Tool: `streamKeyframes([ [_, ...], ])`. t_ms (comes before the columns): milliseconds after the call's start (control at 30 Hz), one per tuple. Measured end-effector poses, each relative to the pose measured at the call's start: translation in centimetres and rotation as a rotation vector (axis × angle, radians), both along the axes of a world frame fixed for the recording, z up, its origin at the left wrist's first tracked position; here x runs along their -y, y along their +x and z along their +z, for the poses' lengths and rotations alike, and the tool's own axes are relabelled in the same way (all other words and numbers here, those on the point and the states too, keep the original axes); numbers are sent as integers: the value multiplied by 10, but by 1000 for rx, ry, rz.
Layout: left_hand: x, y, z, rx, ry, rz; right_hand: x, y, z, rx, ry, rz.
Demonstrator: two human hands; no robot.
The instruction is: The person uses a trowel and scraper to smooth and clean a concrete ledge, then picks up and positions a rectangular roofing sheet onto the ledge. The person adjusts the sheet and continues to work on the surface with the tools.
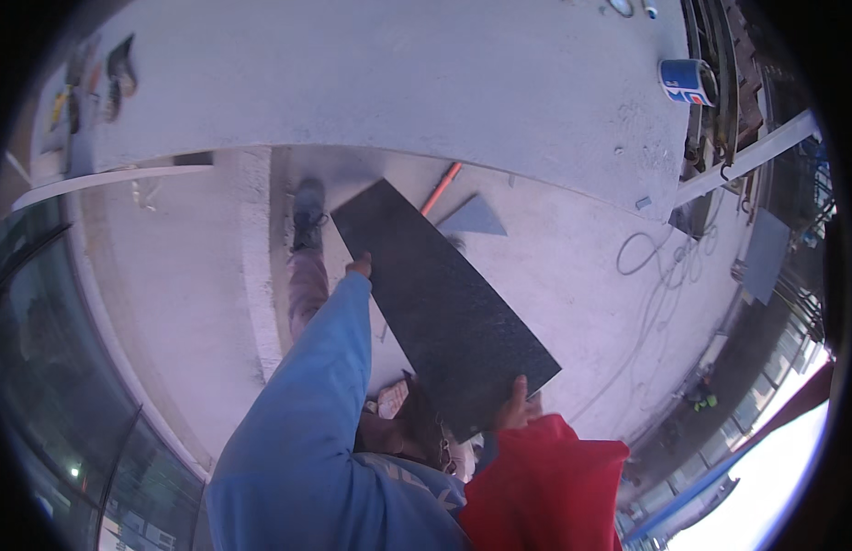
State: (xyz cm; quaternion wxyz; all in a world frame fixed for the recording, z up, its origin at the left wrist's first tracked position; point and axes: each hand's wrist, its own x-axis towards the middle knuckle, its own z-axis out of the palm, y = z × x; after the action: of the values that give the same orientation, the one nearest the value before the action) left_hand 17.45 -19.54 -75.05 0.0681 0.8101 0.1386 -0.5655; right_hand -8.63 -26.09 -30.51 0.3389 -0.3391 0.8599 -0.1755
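Note:
A long dark grey rectangular panel [440, 298], like a stone or tile slab, slants across the middle of the view. Its far end is up and to the left, its near end down and to the right. My left hand [360, 264] grips the left long edge, toward the far end. On the near right end, my right hand [518, 408] is closed with the thumb on the top face; its other fingers are mostly hidden below. The left sleeve is blue, the right one red. The panel is held above the floor, over my legs.
Beyond the panel lie an orange-red bar [441, 189] and a grey triangular offcut [475, 217]. A cable [660, 275] coils on the right floor. A blue and white bucket [687, 83] lies far right; tools [120, 73] rest far left. Glass panes [59, 349] line the left.

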Motion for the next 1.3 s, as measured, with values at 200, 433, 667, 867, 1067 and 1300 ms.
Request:
streamKeyframes([
  [200, -15, -78, 152, 167, 0, 606, 69, -105, 98, 57, -19, 288],
  [433, -14, -89, 352, 210, 92, 618, 121, -173, 186, 306, -84, 447],
  [667, -28, -60, 471, 225, -243, 1085, 154, -178, 244, 548, -214, 581],
  [867, 30, -3, 535, 209, -601, 1170, 221, -141, 247, 570, -330, 792],
  [1067, 132, 85, 530, 294, -479, 932, 293, -60, 226, 606, -422, 814],
  [1300, 223, 168, 498, 276, -397, 1101, 371, 39, 218, 570, -391, 771],
])
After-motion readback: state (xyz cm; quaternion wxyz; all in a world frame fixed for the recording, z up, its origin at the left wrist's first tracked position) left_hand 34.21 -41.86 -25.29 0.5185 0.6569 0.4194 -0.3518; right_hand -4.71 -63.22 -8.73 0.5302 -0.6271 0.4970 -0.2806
